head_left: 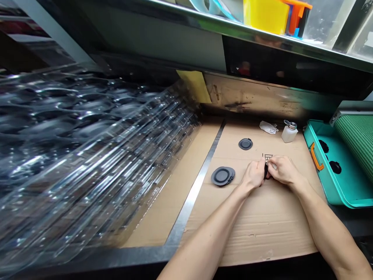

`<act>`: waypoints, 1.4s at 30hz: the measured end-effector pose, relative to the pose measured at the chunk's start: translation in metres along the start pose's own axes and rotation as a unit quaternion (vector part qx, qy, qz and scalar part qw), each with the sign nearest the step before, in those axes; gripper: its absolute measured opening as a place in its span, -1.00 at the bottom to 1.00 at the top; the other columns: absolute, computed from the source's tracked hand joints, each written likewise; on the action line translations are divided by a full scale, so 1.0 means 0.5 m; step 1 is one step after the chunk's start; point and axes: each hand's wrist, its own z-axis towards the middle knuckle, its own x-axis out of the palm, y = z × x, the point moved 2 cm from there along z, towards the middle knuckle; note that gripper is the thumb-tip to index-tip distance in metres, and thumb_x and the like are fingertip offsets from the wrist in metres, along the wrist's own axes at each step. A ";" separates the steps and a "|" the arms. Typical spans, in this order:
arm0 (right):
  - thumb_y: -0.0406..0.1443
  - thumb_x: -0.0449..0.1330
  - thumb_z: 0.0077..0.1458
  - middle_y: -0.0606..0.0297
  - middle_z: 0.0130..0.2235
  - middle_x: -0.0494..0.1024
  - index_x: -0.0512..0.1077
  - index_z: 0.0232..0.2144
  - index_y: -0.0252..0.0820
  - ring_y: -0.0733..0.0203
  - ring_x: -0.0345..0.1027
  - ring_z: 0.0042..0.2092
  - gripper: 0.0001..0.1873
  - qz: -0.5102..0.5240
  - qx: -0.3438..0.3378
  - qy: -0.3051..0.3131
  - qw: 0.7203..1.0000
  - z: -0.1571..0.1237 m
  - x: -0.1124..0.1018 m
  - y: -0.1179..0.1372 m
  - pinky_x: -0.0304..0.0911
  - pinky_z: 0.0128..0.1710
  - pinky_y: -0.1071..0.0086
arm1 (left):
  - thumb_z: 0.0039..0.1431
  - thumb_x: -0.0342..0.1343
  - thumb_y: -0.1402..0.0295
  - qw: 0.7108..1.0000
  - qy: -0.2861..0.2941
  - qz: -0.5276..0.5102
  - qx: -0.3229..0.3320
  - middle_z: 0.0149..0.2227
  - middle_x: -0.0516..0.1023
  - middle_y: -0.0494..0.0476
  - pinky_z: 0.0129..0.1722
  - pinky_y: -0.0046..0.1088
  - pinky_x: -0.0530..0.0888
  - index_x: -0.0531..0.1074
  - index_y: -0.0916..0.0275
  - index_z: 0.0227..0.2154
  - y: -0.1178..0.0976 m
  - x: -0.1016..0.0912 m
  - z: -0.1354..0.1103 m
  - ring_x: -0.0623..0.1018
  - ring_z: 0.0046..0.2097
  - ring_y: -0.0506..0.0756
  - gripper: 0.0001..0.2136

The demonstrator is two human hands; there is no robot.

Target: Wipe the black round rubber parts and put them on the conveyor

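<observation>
Both my hands meet over the cardboard sheet [262, 217], closed around a small black part [266, 171] seen almost edge-on. My left hand [255, 173] grips it from the left. From the right, my right hand [282, 169] pinches its other side; the fingers cover most of the part, so its full shape is hidden. To the left of my left hand lies a small pile of round dark grey discs [222, 176] with raised rings. A single round disc [245, 144] with a small tab lies farther back.
Stacked clear plastic trays [101, 155] holding dark round parts fill the left side. A teal bin [349, 194] with several black parts stands right, beside a green conveyor belt [355, 136]. A white pump bottle [289, 132] and crumpled tissue [268, 127] stand at the back.
</observation>
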 end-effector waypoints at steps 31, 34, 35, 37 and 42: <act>-0.35 0.07 0.21 0.22 -0.30 0.63 0.52 -0.44 -0.14 0.20 0.47 -0.25 -0.75 -0.063 0.021 0.042 0.997 -0.007 -0.020 0.014 0.20 -0.17 0.44 | 0.41 -0.29 0.17 0.991 0.007 0.069 0.118 -0.69 0.41 0.10 -0.37 -0.43 0.37 0.34 0.18 -0.65 0.007 0.007 -0.007 0.48 -0.49 0.09 -0.47; -0.35 0.09 0.18 0.20 -0.31 0.64 0.54 -0.43 -0.13 0.17 0.48 -0.25 -0.77 -0.072 0.049 0.046 0.995 -0.004 -0.019 0.018 0.18 -0.22 0.43 | 0.40 -0.23 0.14 0.994 0.015 0.050 0.097 -0.71 0.39 0.10 -0.41 -0.44 0.37 0.34 0.19 -0.66 0.015 0.013 -0.008 0.45 -0.53 0.08 -0.47; -0.34 0.10 0.17 0.20 -0.33 0.64 0.54 -0.44 -0.13 0.16 0.48 -0.26 -0.77 -0.071 0.061 0.045 0.995 -0.005 -0.018 0.019 0.17 -0.25 0.42 | 0.40 -0.22 0.12 0.996 0.016 0.032 0.083 -0.71 0.38 0.10 -0.44 -0.45 0.36 0.35 0.20 -0.66 0.016 0.014 -0.007 0.44 -0.55 0.07 -0.47; -0.31 0.12 0.17 0.23 -0.34 0.65 0.54 -0.44 -0.12 0.17 0.48 -0.28 -0.78 -0.058 0.079 0.022 0.995 -0.007 -0.017 0.017 0.16 -0.28 0.42 | 0.40 -0.21 0.11 0.999 -0.003 -0.046 0.026 -0.70 0.38 0.10 -0.54 -0.47 0.32 0.37 0.23 -0.64 0.016 0.013 -0.001 0.38 -0.61 0.03 -0.47; -0.25 -0.01 0.28 0.15 -0.18 0.66 0.58 -0.23 -0.16 0.14 0.49 -0.20 -0.66 -0.042 0.132 -0.083 0.987 -0.019 -0.030 -0.036 0.20 -0.23 0.40 | 0.43 -0.31 0.23 0.872 -0.008 -0.456 -0.177 -0.43 0.55 0.28 -0.71 -0.62 0.24 0.44 0.38 -0.32 -0.005 -0.013 0.020 0.40 -0.60 -0.04 -0.54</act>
